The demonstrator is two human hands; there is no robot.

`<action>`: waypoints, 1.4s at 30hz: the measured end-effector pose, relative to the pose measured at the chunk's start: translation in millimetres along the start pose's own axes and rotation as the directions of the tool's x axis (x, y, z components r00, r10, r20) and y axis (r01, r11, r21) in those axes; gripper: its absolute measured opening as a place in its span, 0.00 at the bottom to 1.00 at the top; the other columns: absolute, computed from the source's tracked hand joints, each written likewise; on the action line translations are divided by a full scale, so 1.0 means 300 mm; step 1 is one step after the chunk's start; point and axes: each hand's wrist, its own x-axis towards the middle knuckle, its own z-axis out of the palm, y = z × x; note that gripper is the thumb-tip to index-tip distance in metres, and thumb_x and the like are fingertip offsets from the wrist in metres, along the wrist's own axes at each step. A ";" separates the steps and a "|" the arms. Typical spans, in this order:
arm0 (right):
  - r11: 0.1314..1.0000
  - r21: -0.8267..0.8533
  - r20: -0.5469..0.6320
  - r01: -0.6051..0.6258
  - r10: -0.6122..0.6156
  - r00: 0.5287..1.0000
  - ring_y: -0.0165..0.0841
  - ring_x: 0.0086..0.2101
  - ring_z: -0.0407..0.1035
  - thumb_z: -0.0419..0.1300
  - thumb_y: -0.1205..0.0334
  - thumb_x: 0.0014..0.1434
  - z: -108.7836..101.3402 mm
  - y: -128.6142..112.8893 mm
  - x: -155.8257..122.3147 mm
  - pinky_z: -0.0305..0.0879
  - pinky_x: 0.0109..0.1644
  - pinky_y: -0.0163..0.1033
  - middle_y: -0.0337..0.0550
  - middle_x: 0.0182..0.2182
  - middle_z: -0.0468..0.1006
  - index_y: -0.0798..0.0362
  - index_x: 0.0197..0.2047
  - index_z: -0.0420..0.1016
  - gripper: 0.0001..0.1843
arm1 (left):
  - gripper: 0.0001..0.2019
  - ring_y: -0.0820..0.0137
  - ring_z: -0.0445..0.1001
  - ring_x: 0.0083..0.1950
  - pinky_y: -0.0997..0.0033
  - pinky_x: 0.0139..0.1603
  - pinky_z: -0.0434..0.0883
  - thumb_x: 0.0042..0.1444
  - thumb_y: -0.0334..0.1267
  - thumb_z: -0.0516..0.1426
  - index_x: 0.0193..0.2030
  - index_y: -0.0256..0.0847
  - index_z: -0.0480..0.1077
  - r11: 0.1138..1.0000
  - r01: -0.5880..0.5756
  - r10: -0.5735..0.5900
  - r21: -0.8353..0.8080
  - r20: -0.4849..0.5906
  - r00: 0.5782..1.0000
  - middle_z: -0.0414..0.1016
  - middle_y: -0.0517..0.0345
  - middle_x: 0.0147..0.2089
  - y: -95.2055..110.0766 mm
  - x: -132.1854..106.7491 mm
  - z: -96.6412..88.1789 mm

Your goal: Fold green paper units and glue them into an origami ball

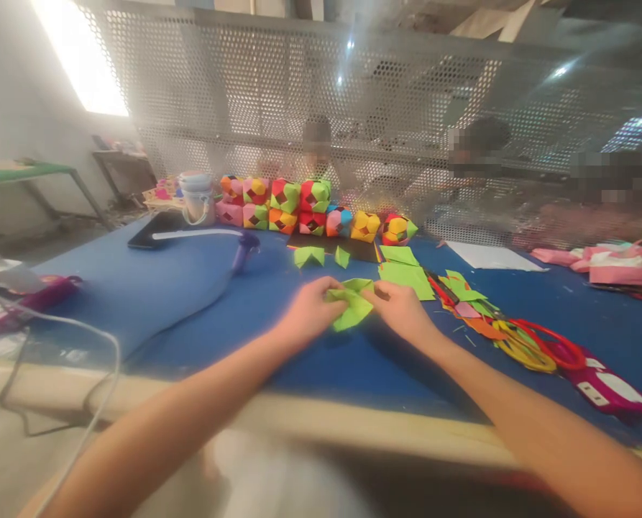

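Between my two hands, just above the blue table (202, 352), is a folded piece of green paper (353, 308). My left hand (321, 308) pinches its left side, thumb toward me. At the right edge, the fingers of my right hand (399, 308) close on the same paper. Two small folded green paper pieces (310, 256) stand just beyond my hands. Flat green paper sheets (405, 279) lie beyond my right hand, at the corner of a dark sheet (342, 246).
Folded paper balls (313, 208) line the back, by a white bucket (196, 198). A purple glue gun (244, 250) and black tablet (156, 232) lie left. Scissors (444, 288), paper scraps and a magenta power strip (606, 385) are right. People sit behind the perforated metal screen (256, 86).
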 end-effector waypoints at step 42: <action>0.959 -0.101 -0.108 0.264 -0.274 0.956 0.31 0.29 0.61 0.59 0.62 0.54 0.057 0.010 -0.042 0.57 0.34 0.37 0.38 0.25 0.64 0.51 0.21 0.62 0.13 | 0.12 0.72 0.70 0.34 0.75 0.35 0.67 0.44 0.28 0.53 0.37 0.36 0.73 1.000 0.006 -0.007 0.011 0.118 0.993 0.75 0.56 0.34 -0.002 0.003 0.002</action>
